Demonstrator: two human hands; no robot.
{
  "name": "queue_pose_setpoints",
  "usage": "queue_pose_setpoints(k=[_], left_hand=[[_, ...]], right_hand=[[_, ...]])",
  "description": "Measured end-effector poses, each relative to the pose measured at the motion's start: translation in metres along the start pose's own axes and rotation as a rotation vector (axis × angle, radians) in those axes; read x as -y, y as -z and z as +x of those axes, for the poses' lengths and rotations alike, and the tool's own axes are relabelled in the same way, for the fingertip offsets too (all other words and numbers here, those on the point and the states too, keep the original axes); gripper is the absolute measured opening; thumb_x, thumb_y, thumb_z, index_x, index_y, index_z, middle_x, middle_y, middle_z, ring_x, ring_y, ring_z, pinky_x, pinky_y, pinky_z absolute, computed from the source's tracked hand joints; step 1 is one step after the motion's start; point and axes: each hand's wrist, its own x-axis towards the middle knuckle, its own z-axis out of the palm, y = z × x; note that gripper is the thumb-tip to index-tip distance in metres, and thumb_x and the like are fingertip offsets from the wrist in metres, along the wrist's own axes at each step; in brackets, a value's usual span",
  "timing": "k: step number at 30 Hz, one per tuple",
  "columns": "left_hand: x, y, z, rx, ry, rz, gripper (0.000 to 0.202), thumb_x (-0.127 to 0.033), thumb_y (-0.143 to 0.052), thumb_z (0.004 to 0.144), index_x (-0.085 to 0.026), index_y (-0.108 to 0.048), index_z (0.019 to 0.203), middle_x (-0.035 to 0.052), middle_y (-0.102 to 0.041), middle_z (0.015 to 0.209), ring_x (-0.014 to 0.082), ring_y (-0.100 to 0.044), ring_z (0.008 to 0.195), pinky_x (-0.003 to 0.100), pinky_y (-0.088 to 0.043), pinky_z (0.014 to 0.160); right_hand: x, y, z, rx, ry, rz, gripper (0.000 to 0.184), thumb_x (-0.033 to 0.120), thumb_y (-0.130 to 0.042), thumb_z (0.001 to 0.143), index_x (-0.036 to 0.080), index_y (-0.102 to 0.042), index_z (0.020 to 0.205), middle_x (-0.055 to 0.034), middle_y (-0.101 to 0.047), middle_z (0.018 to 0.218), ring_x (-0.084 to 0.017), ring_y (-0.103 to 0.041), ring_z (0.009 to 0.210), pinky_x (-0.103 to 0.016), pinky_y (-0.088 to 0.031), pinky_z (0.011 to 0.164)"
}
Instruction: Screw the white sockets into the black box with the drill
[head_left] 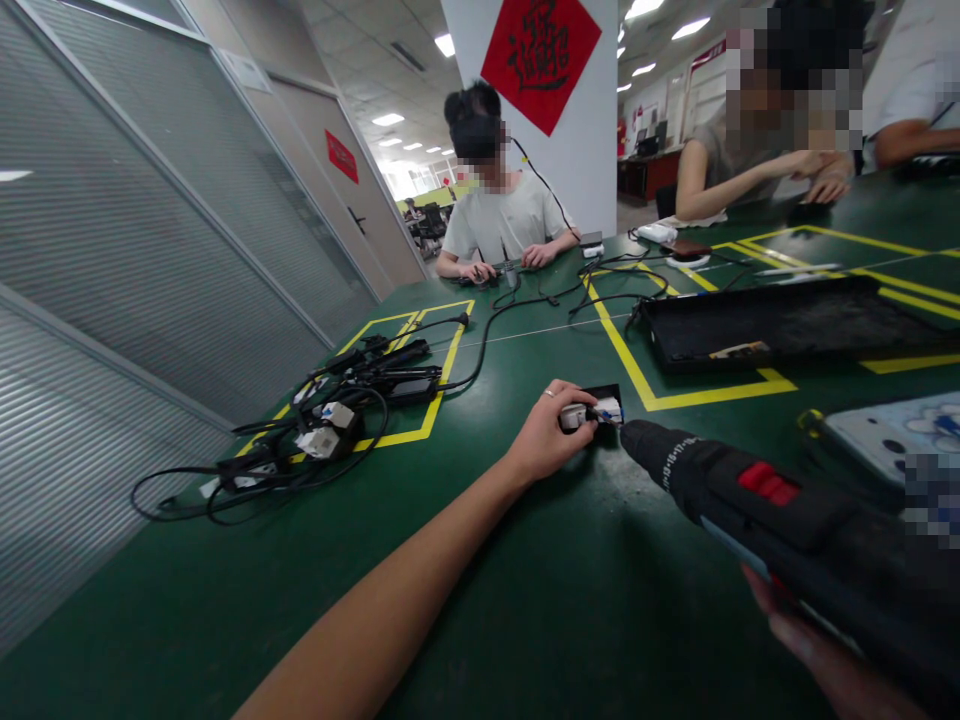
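Left hand (546,440) pinches small white part (592,413) on bench (525,600); right hand (817,650) grips drill (750,500), bit at screw, driving looks underway

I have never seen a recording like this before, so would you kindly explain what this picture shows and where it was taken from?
The single picture comes from a camera worn on a person's head, looking forward and down, so the two bare arms reaching in from the bottom are that person's own. The left hand pinches a small white and grey part that sits at a little black holder on the green table. The right hand, low at the edge, grips a black power screwdriver whose tip meets that part. Further left lies a tangle of black cables and adapters; to the right, a long black tray. Yellow tape lines mark out areas. Other people sit across the table.
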Motion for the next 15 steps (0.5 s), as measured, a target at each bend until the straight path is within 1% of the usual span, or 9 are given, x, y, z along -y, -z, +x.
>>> queue_pose_setpoints(k=[4, 10, 12, 13, 14, 15], left_hand=[[0.001, 0.0, 0.0, -0.006, 0.004, 0.001, 0.022, -0.017, -0.058, 0.078, -0.019, -0.059, 0.099, 0.0065, -0.051, 0.104, 0.0182, -0.052, 0.1, 0.036, -0.042, 0.093], [0.001, -0.001, 0.0, -0.015, 0.0, -0.004, 0.023, -0.016, -0.058, 0.077, -0.019, -0.059, 0.099, 0.0064, -0.051, 0.104, 0.0181, -0.051, 0.101, 0.035, -0.041, 0.094], [0.001, -0.001, 0.0, -0.012, 0.001, -0.006, 0.023, -0.016, -0.058, 0.077, -0.019, -0.059, 0.099, 0.0063, -0.051, 0.104, 0.0181, -0.051, 0.101, 0.036, -0.041, 0.094], [0.001, -0.001, 0.0, -0.01, 0.003, -0.004, 0.023, -0.015, -0.058, 0.077, -0.019, -0.059, 0.099, 0.0063, -0.051, 0.104, 0.0183, -0.051, 0.101, 0.036, -0.041, 0.094], [0.001, 0.0, 0.0, -0.009, 0.006, -0.002, 0.023, -0.015, -0.058, 0.077, -0.019, -0.06, 0.099, 0.0063, -0.051, 0.104, 0.0185, -0.051, 0.101, 0.037, -0.041, 0.094], [0.001, 0.0, 0.0, -0.007, 0.009, 0.0, 0.023, -0.015, -0.058, 0.077, -0.019, -0.06, 0.099, 0.0064, -0.051, 0.104, 0.0187, -0.051, 0.101, 0.037, -0.041, 0.093]], right_hand=[[0.006, -0.001, 0.001, -0.006, -0.034, -0.069, 0.051, -0.005, -0.064, 0.063, 0.031, -0.067, 0.099, -0.0054, -0.043, 0.1, -0.018, -0.05, 0.096, -0.016, -0.047, 0.087], [0.004, 0.001, 0.001, 0.005, -0.046, -0.045, 0.052, -0.007, -0.064, 0.062, 0.03, -0.067, 0.099, -0.0051, -0.044, 0.101, -0.017, -0.049, 0.097, -0.015, -0.045, 0.088], [0.001, 0.002, 0.001, -0.006, -0.03, 0.069, 0.053, -0.01, -0.062, 0.061, 0.026, -0.067, 0.098, -0.0065, -0.044, 0.103, -0.018, -0.048, 0.099, -0.013, -0.044, 0.089], [-0.001, 0.003, 0.001, -0.013, -0.02, 0.174, 0.052, -0.011, -0.06, 0.061, 0.025, -0.067, 0.097, -0.0071, -0.044, 0.103, -0.018, -0.047, 0.1, -0.012, -0.043, 0.089], [-0.002, 0.002, 0.001, -0.011, -0.024, 0.32, 0.051, -0.012, -0.058, 0.061, 0.024, -0.067, 0.096, -0.0074, -0.044, 0.104, -0.018, -0.046, 0.102, -0.012, -0.043, 0.09], [-0.003, 0.001, 0.0, -0.013, -0.047, 0.538, 0.049, -0.011, -0.056, 0.062, 0.024, -0.066, 0.094, -0.0073, -0.044, 0.104, -0.018, -0.045, 0.104, -0.014, -0.043, 0.09]])
